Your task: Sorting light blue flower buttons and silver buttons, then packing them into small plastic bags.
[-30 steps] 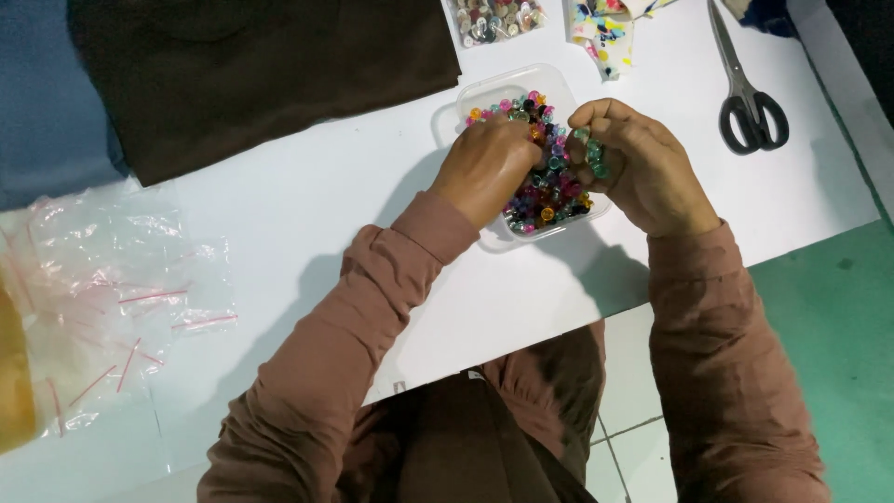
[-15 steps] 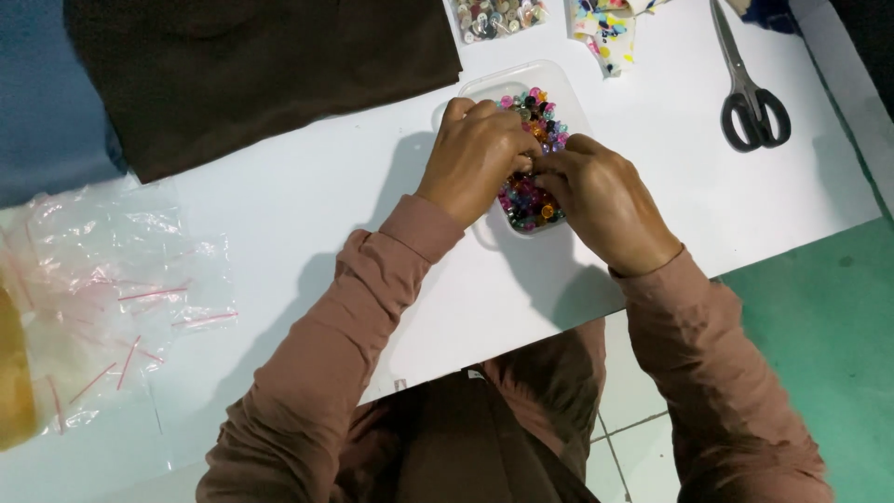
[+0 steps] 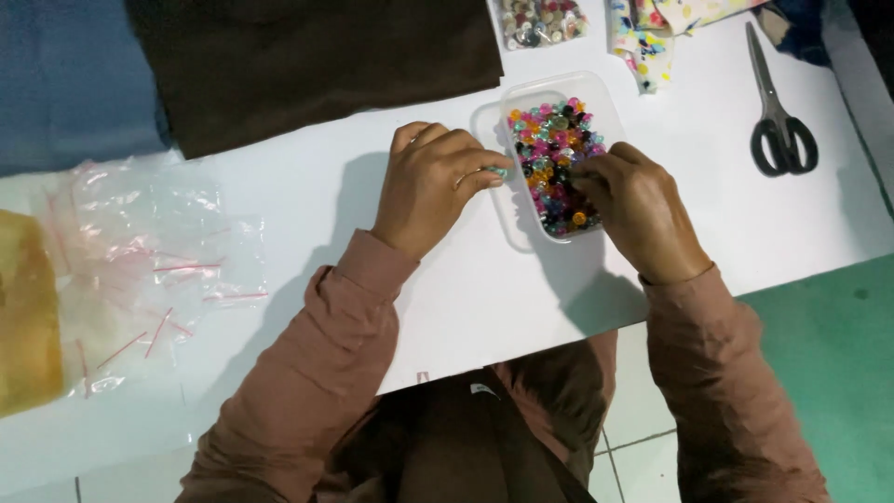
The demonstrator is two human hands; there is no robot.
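A clear plastic tub point(image 3: 514, 210) full of small colourful beads point(image 3: 553, 145) stands on the white table point(image 3: 354, 214). My left hand point(image 3: 434, 186) rests just left of the tub with its fingers curled, pinching a small pale green bead at the fingertips. My right hand point(image 3: 635, 210) lies over the tub's lower right part, fingertips down among the beads; whether it holds one is hidden.
Black-handled scissors point(image 3: 780, 119) lie to the right. Dark brown cloth point(image 3: 307, 65) and blue cloth point(image 3: 74, 84) lie at the back, with a bag of beads point(image 3: 540, 20) and patterned fabric point(image 3: 652, 37). Small clear zip bags point(image 3: 149, 270) lie at the left.
Both hands have come apart and lowered: the left moved off the tub to its left side, the right shifted to the tub's right part. The beads show more now.
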